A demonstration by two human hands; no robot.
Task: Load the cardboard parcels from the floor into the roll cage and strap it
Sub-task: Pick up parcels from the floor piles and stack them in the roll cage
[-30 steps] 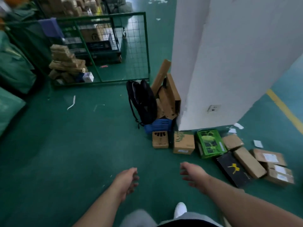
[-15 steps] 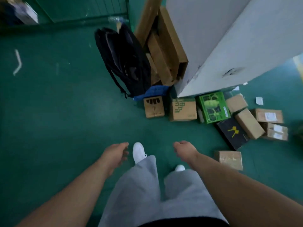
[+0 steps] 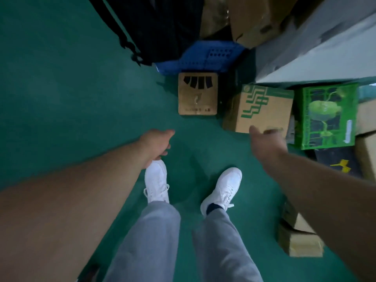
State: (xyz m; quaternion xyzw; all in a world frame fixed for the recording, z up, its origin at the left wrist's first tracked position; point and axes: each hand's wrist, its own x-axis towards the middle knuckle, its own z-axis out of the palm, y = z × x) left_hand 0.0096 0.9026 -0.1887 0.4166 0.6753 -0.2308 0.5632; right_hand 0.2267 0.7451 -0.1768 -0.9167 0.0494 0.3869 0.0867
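The person stands on the green floor (image 3: 61, 82) in white trainers (image 3: 223, 187) and grey trousers (image 3: 154, 241), bent over a cluster of parcels at the foot of a white pillar (image 3: 325, 49). The right hand (image 3: 266, 144) is stretched out, blurred, thumb apart from the fingers and grasping nothing. Its fingertips lie at the near edge of a brown cardboard parcel with a green stripe logo (image 3: 264, 106); I cannot tell if they touch it. That parcel sits on the floor directly ahead of the right hand, against the pillar's corner. Just to its left, apart from it, lies a smaller flat cardboard box with black marks (image 3: 197, 98), ahead of the left hand (image 3: 157, 143), which hangs loose and empty, fingers lightly curled, above the left trainer. A green printed box (image 3: 327, 117) touches the logo parcel's right side, with a black box bearing a yellow mark (image 3: 337, 159) just below it. More brown parcels (image 3: 303, 243) lie under the right forearm. Behind the flat box stand a blue crate (image 3: 205, 58), a black backpack (image 3: 156, 27) and leaning cardboard (image 3: 250, 17).
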